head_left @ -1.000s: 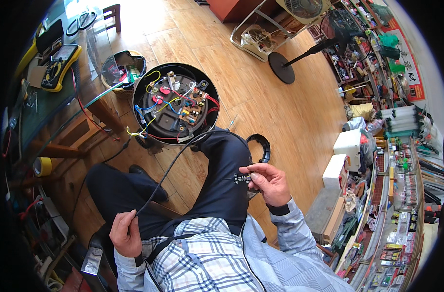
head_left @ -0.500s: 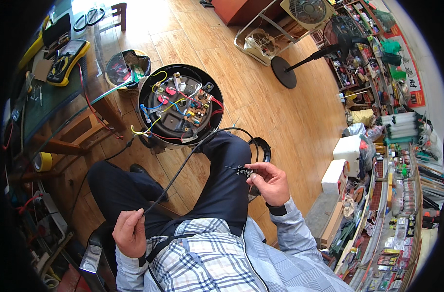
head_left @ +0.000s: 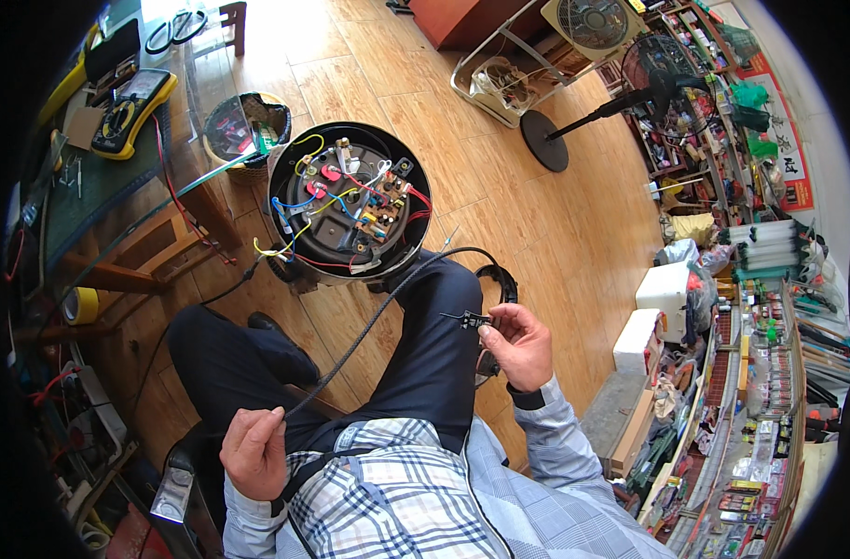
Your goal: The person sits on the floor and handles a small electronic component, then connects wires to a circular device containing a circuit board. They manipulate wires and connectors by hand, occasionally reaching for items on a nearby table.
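Observation:
My left hand (head_left: 254, 456) is closed, its thumb and fingers pinching one end of a black braided cord (head_left: 358, 341). From there the cord rises across my lap, arcs over my right knee and curves down beside the leg. Between the thumb and forefinger of my right hand (head_left: 522, 348) sits a small black part (head_left: 474, 320) with a thin dark lead sticking out; its exact kind is unclear. Beyond my knees is an open round appliance base (head_left: 414, 160), its inside facing up, with a circuit board (head_left: 386, 216) and loose coloured wires.
At left, a glass-topped table (head_left: 117, 205) carries a yellow multimeter (head_left: 134, 114) and black-handled scissors (head_left: 175, 32). A waste basket (head_left: 274, 119) stands beside it. Far right are a black standing fan (head_left: 543, 140) and crowded shelves (head_left: 751, 410). A white box (head_left: 663, 296) sits before the shelves.
My left hand has shifted slightly right, and the cord bows a little more. The small black part has moved slightly up and right with my right hand.

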Motion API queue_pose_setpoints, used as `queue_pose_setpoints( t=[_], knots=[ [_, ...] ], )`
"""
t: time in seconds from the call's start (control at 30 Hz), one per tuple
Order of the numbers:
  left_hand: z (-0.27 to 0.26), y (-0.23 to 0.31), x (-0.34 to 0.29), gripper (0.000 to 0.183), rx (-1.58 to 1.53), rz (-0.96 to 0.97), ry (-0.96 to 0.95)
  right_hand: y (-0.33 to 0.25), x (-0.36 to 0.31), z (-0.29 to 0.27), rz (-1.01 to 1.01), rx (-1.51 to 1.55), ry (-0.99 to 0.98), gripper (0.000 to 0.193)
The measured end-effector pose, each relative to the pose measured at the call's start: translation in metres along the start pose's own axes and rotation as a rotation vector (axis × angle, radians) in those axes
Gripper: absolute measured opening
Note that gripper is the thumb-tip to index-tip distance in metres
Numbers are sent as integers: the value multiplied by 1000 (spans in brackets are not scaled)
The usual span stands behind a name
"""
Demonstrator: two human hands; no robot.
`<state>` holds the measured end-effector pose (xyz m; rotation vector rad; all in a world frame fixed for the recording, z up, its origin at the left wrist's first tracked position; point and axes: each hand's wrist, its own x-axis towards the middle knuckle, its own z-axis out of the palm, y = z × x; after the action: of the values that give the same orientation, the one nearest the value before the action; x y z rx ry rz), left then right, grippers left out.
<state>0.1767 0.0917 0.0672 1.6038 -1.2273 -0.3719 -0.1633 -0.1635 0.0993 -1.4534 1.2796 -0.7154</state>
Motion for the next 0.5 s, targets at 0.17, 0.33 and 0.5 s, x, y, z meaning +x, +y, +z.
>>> queue_pose_setpoints(
  t=[0.17,0.33,0.5],
  knots=[
    [2,2,0,22,-7,-10,4,3,1,1,15,17,20,27],
    [5,4,1,22,-12,-29,-5,3,4,3,15,-3,61,26],
    [9,4,2,23,-33,-34,-26,4,8,3,-12,11,70,26]
  ],
)
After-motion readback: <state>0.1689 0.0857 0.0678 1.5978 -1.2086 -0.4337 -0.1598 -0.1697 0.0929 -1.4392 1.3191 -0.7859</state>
